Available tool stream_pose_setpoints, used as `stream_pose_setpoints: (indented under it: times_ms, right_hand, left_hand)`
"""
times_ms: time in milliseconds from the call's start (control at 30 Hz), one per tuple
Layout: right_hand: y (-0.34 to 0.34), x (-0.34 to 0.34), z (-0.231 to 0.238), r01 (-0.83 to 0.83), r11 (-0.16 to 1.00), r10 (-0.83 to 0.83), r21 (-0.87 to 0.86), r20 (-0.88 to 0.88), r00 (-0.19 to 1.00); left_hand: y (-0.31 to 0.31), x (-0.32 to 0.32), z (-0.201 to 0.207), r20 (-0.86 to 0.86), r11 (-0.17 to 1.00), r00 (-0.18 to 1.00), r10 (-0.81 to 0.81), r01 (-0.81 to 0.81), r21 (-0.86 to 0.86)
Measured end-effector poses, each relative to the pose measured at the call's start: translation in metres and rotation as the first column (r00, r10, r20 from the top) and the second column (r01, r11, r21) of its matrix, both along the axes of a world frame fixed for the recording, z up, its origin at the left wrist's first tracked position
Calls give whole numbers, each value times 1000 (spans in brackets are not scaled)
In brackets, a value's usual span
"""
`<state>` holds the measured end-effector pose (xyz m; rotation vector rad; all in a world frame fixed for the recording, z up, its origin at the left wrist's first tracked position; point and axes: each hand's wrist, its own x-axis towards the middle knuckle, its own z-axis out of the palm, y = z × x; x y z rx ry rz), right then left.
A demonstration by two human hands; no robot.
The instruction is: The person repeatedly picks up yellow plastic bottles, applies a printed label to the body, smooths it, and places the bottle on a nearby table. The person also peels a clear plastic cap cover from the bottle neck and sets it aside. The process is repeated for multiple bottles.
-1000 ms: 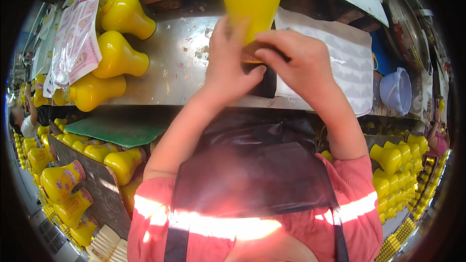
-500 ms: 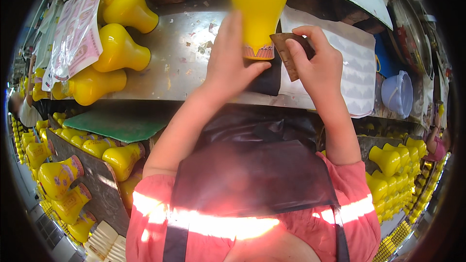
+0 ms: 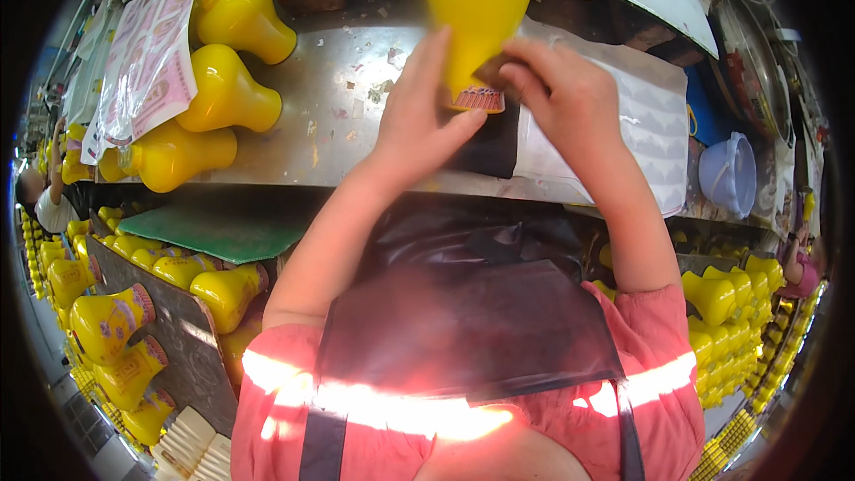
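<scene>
A glossy yellow vase [image 3: 476, 4] lies on the metal worktop, its narrow foot toward me. A pink-and-purple patterned decal band [image 3: 477, 100] runs around that foot. My left hand [image 3: 411, 116] grips the vase from the left, fingers along its side and thumb at the foot. In my right hand [image 3: 570, 93] a thin, brown, scraper-like piece [image 3: 492, 71] is pinched between thumb and fingers. Its edge meets the vase just above the band; my fingers hide most of it. Under the foot is a dark cloth [image 3: 490, 150].
Several yellow vases [image 3: 239, 22] lie at the left beside printed decal sheets [image 3: 151, 62]. A pale sheet with rows of grey shapes [image 3: 655, 125] is right of my right hand, near a lavender bucket [image 3: 728, 174]. More vases [image 3: 111, 325] stand below; other people are at both sides.
My right hand has moved left and brought the brown piece against the vase's lower part. My left thumb has shifted onto the foot. The vase has turned slightly.
</scene>
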<state>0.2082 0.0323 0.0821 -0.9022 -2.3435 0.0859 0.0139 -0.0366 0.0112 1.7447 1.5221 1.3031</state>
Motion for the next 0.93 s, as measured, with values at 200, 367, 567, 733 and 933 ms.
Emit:
stream_pose_setpoints:
  times_ms: [200,367,567,733,933]
  right_hand:
    - [-3,-9,4,-153,988,153,0,4,988]
    - [-1,-7,14,-117,991,113,70,58,992]
    - [14,-5,9,-23,993,27,115,-36,999]
    - [-7,4,0,-105,993,106,-49,27,994]
    - [3,3,-2,-141,989,134,-49,-136,982]
  left_hand:
    - [4,11,-1,194,994,980,53,-32,-109]
    - [4,9,0,20,998,998,66,-66,9]
    - [3,14,4,-216,988,965,147,-131,87]
    - [7,6,0,-152,990,984,98,-80,116]
    - [3,-1,-7,-178,1000,984,1,1,7]
